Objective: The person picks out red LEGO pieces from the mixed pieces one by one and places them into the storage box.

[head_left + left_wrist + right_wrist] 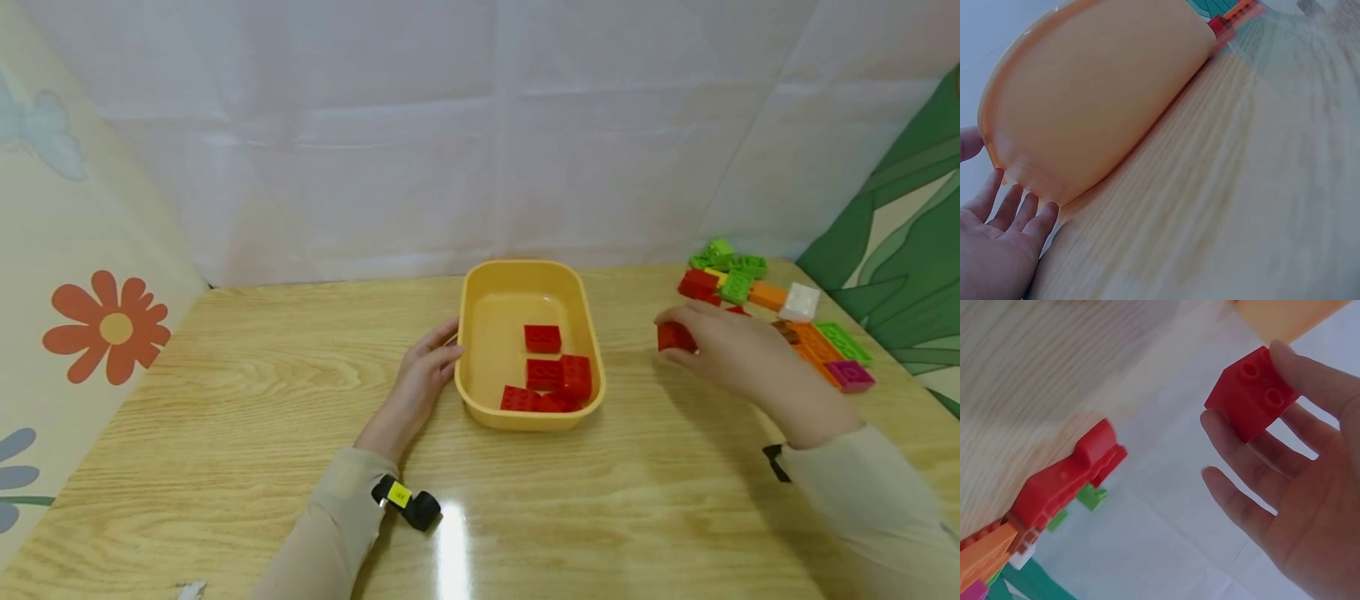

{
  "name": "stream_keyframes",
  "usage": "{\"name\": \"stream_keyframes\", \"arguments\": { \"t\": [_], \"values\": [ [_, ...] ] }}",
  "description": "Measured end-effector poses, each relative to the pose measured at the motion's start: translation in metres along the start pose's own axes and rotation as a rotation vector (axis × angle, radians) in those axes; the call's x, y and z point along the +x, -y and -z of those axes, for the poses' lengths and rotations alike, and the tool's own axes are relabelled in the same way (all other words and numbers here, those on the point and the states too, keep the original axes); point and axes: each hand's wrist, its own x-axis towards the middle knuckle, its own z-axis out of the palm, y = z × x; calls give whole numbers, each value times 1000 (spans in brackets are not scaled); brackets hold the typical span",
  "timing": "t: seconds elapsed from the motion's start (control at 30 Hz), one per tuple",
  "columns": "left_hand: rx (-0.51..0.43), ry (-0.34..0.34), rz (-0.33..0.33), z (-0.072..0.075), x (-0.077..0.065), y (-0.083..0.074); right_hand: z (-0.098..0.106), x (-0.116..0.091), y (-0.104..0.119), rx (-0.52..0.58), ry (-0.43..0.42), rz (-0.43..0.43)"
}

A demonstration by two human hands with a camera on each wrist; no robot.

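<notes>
A yellow plastic bin (491,333) sits on the table, with several red toy bricks (542,339) gathered toward its near right corner. My left hand (420,371) rests against the bin's left side. In the left wrist view its fingers (1017,197) lie along the outer wall and the thumb touches by the rim. To the right of the bin, my right hand (723,346) pinches a red building brick (1254,394) between thumb and fingers. The right wrist view shows round studs on this brick, which is held above the table.
Loose bricks lie at the table's right: green (737,286), orange (768,297), white (800,302), purple (851,376) and red (699,283). A white sheet (345,167) hangs behind the table. A small scrap (192,590) lies at the near left edge.
</notes>
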Motion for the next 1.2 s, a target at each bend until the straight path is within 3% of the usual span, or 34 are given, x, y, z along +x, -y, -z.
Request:
{"name": "stream_keyframes", "arguments": {
  "t": [0.7, 1.2],
  "values": [
    [-3, 4, -8, -1, 2, 1, 5, 28, 40, 3, -124, 67],
    [-7, -8, 5, -1, 0, -1, 4, 43, 65, 84, -165, 116]
  ]
}}
